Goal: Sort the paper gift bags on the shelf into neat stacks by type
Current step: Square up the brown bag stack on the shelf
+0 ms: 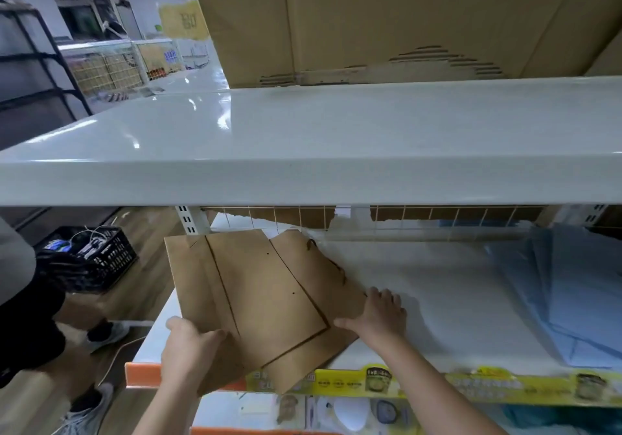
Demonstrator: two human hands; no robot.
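Note:
A fanned pile of flat brown kraft paper bags (266,296) lies on the left of the white lower shelf (437,300), its corners jutting past the front edge. My left hand (190,350) grips the pile's near left corner, thumb on top. My right hand (380,316) presses flat against the pile's right edge, fingers spread on the shelf. A stack of flat light blue paper bags (565,293) lies at the shelf's right end, fanned and uneven.
A white upper shelf (303,151) overhangs, with a large cardboard box (387,17) on it. A wire grid (420,215) backs the lower shelf. A yellow price strip (488,384) runs along the front edge. On the left stand a person's legs and shoes (101,332) and a black crate (97,252).

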